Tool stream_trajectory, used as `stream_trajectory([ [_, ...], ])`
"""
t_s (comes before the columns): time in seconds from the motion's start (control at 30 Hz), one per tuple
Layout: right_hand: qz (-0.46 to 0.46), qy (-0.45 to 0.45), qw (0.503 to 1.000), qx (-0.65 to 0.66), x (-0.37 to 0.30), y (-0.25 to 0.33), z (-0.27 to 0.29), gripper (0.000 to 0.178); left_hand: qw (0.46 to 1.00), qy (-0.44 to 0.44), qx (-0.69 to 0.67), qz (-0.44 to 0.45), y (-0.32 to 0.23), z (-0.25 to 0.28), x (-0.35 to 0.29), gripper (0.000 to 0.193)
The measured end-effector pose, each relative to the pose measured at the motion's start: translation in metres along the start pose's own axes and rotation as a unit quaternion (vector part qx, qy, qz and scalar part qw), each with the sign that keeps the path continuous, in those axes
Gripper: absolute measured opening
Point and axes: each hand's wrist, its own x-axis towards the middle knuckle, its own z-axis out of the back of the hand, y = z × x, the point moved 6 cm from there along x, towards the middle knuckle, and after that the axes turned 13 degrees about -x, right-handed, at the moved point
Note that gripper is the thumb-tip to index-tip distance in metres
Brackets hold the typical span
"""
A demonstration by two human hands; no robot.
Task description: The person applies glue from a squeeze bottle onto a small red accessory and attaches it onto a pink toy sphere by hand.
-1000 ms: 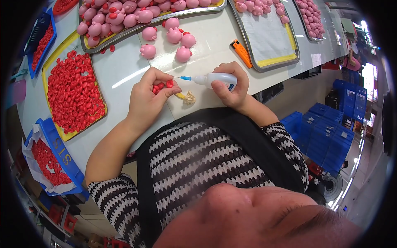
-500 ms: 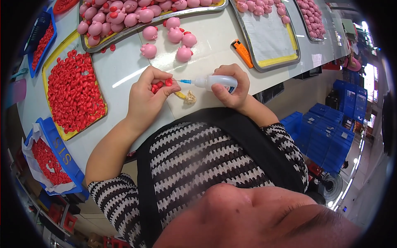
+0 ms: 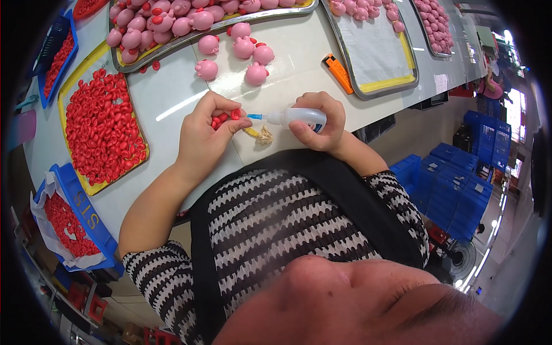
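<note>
My left hand [image 3: 202, 133] is curled around several small red caps [image 3: 223, 117], pinching one between thumb and forefinger. My right hand [image 3: 322, 122] grips a white squeeze bottle [image 3: 299, 118] lying sideways; its blue nozzle tip [image 3: 255, 117] touches the pinched red cap. Just below the nozzle a yellowish crusty lump [image 3: 260, 135] sits on the white table [image 3: 172, 100]. Several pink pig figures [image 3: 244, 49] stand on the table just beyond my hands.
A yellow tray of red caps [image 3: 102, 127] lies to the left, and a blue bin of more caps [image 3: 64, 221] at the lower left. A metal tray of pink pigs [image 3: 172, 17] runs along the back. An orange lighter [image 3: 340, 73] lies beside another metal tray [image 3: 376, 54]. Blue crates [image 3: 454, 184] stack at the right.
My hands have stayed close together; the bottle's nozzle remains at the red cap, with only a slight shift of the fingers.
</note>
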Motion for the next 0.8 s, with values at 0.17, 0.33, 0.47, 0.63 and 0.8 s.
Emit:
stream_trajectory([
  [0.17,-0.002,0.017,1.0,0.005,0.0006,0.0002,-0.0021,0.024,1.0,-0.002,0.012,0.004,0.0014,0.0009,0.0,0.019],
  [0.33,0.009,0.025,1.0,-0.011,0.0011,0.0009,-0.0022,0.025,1.0,0.001,0.013,0.01,0.001,0.0003,0.0005,0.02],
  [0.47,0.0,0.02,1.0,-0.008,0.0008,0.0006,-0.0016,0.024,1.0,0.0,0.002,0.011,0.0021,-0.0004,0.0009,0.02],
  [0.63,-0.011,0.014,1.0,-0.022,-0.0013,0.0002,0.0,0.024,1.0,-0.001,-0.006,0.008,0.0024,-0.0017,-0.0002,0.017],
  [0.8,-0.018,0.024,0.999,-0.027,0.0,0.0008,-0.0023,0.022,1.0,0.001,-0.002,0.011,0.0036,0.0006,-0.001,0.017],
])
